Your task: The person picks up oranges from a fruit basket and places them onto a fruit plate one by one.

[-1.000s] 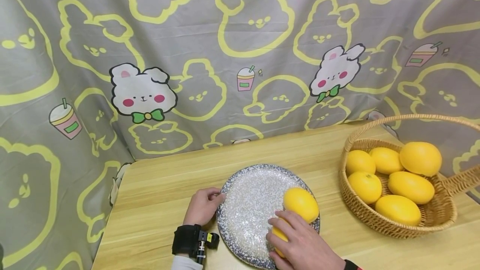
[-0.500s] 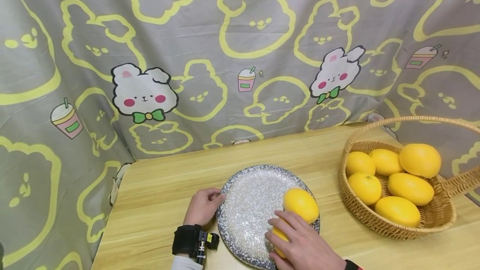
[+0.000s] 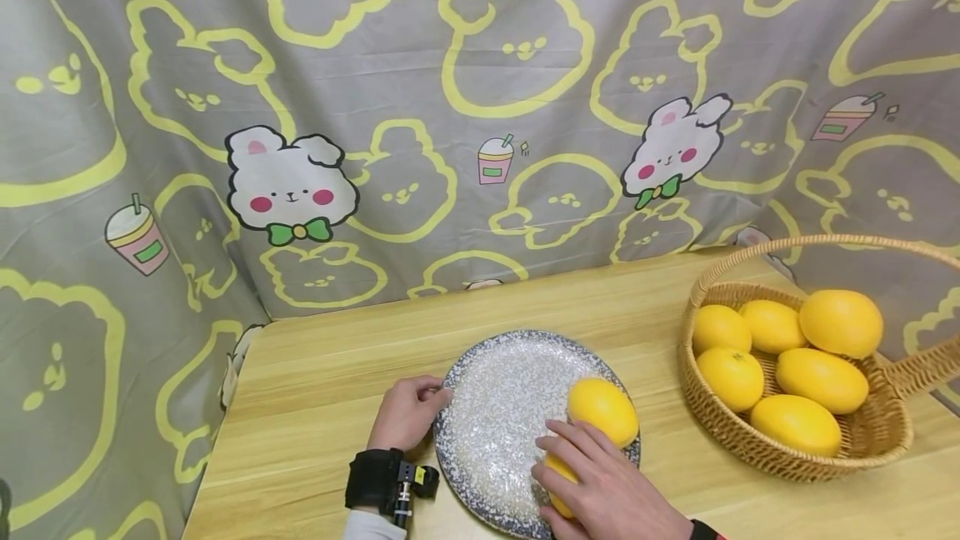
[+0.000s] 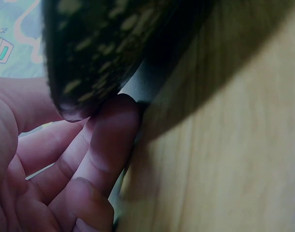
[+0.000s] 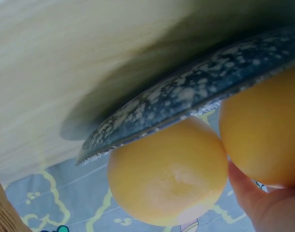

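You're mid-placement here: your right hand [image 3: 607, 494] is curled over an orange [image 3: 558, 477] on the speckled plate [image 3: 495, 407] beside another orange [image 3: 602, 409], your left hand [image 3: 407, 412] pinches the rim, so next I'd just let go gently so nothing rolls.

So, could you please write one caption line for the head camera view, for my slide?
Left hand holds the speckled blue-grey ceramic plate; right hand grips a round yellow fruit on it.
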